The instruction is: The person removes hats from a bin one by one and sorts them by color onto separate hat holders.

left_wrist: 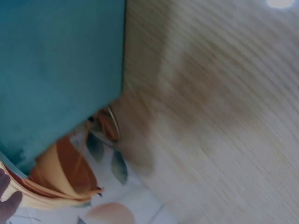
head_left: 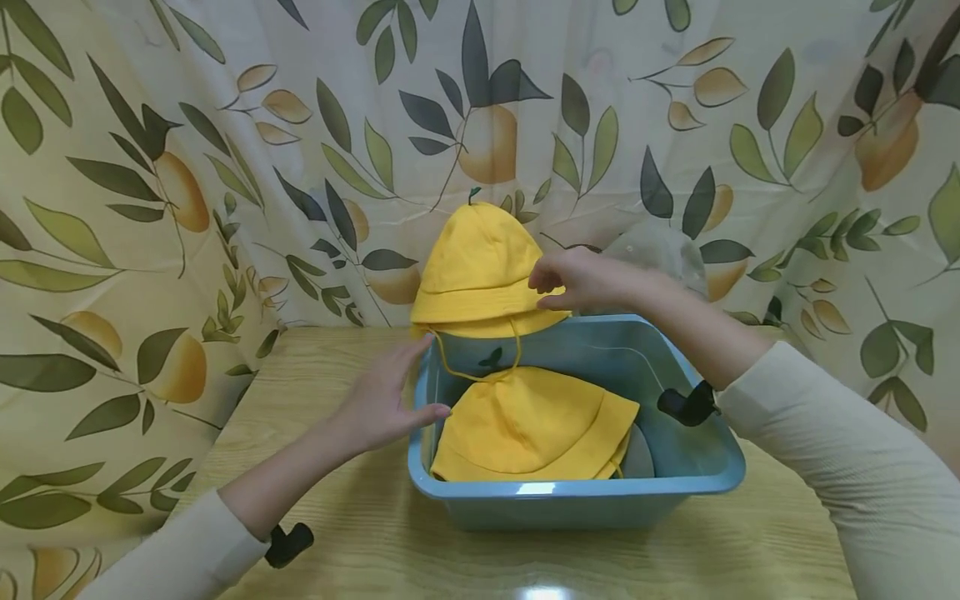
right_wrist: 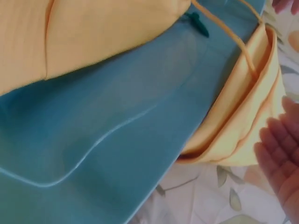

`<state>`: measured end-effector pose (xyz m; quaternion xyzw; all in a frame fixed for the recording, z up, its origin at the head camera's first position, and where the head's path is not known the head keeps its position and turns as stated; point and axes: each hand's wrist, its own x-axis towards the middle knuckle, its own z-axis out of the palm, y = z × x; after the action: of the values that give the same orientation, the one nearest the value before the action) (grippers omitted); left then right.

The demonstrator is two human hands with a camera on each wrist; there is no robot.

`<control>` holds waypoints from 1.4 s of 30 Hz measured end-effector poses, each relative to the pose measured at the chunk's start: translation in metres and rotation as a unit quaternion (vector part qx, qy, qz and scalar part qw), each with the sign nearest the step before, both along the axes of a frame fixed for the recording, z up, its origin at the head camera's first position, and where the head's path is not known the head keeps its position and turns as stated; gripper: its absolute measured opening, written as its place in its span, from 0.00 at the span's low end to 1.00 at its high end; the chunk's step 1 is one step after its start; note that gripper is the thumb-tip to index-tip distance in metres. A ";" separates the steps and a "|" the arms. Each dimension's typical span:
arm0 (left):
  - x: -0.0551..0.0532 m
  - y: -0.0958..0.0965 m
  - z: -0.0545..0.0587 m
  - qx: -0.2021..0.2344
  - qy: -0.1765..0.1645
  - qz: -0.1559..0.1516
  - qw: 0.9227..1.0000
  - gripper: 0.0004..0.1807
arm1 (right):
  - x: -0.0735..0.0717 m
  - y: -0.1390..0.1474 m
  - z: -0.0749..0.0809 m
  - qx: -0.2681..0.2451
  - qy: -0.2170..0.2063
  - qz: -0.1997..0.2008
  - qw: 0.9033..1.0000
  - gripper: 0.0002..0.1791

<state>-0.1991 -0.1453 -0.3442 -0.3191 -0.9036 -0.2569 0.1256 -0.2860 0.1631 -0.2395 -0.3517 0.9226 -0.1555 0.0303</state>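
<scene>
A yellow bucket hat (head_left: 480, 254) with a small green leaf on its crown stands upright behind a blue plastic tub (head_left: 585, 490). Its chin cord hangs down into the tub. My right hand (head_left: 588, 279) is at the right side of its brim; in the right wrist view the fingers (right_wrist: 280, 144) are loosely bent beside the hat, gripping nothing. My left hand (head_left: 386, 396) is by the tub's left rim, thumb and fingers spread apart, fingertips near the brim's lower left. Inside the tub lies a second yellow hat (head_left: 536, 425), also with a green leaf.
A grey rounded item (head_left: 640, 454) shows partly under the hat in the tub. Behind the right forearm stands a pale grey cap-like thing (head_left: 660, 250), partly hidden. The wooden table (head_left: 337, 517) ends at a leaf-and-fruit patterned curtain (head_left: 570, 50).
</scene>
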 end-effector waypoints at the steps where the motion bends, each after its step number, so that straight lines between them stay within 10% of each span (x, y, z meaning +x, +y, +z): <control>1: 0.004 0.001 0.001 -0.002 -0.007 0.000 1.000 0.59 | 0.001 -0.001 -0.001 -0.008 0.000 0.013 1.000 0.13; 13: 0.037 0.002 -0.005 -0.051 -0.025 0.002 0.998 0.62 | 0.010 -0.029 -0.008 -0.056 -0.009 0.149 0.987 0.20; 24: 0.041 0.002 -0.001 -0.117 -0.094 -0.016 0.989 0.60 | 0.020 -0.062 -0.031 -0.025 -0.053 0.221 0.973 0.23; 42: 0.042 0.000 -0.001 -0.133 -0.075 -0.038 0.987 0.59 | 0.018 -0.101 -0.091 0.061 -0.115 0.225 0.966 0.25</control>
<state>-0.1576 -0.1452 -0.3454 -0.3473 -0.9237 -0.1618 0.0038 -0.2681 0.0625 -0.3307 -0.5274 0.8178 -0.1275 0.1917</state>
